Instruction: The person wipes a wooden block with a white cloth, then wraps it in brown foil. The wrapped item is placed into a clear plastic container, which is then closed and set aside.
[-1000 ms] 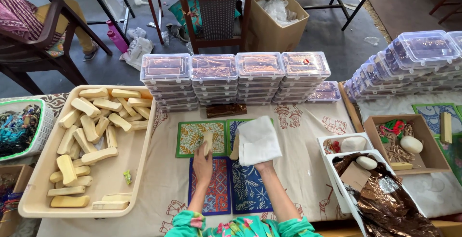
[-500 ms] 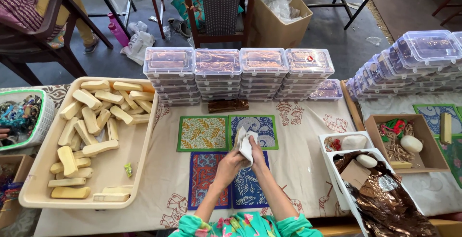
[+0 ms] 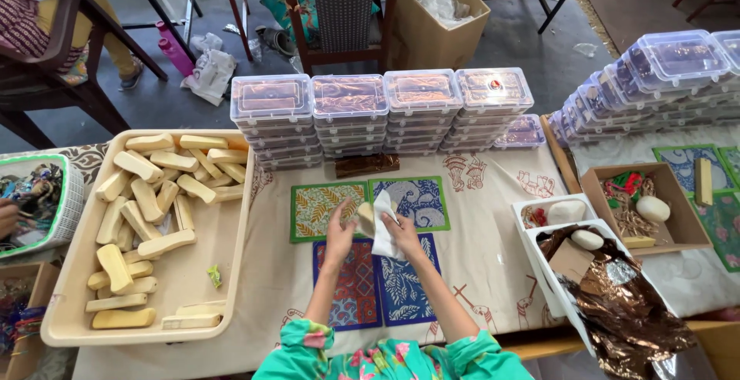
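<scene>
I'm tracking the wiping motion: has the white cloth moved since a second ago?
Yes. The white cloth was spread over the top-right patterned mat; now it is bunched in the right hand at that mat's left edge, nearer the person.

Bare cloth (image 3: pixel 486 249) lies open at three o'clock of the hands; stacked clear boxes (image 3: pixel 381 114) wall off twelve, the beige tray (image 3: pixel 231 218) blocks nine.

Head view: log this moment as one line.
left hand: holds soap bar | right hand: presses white cloth on bar | under hands: patterned mats | left: tray of bars
</scene>
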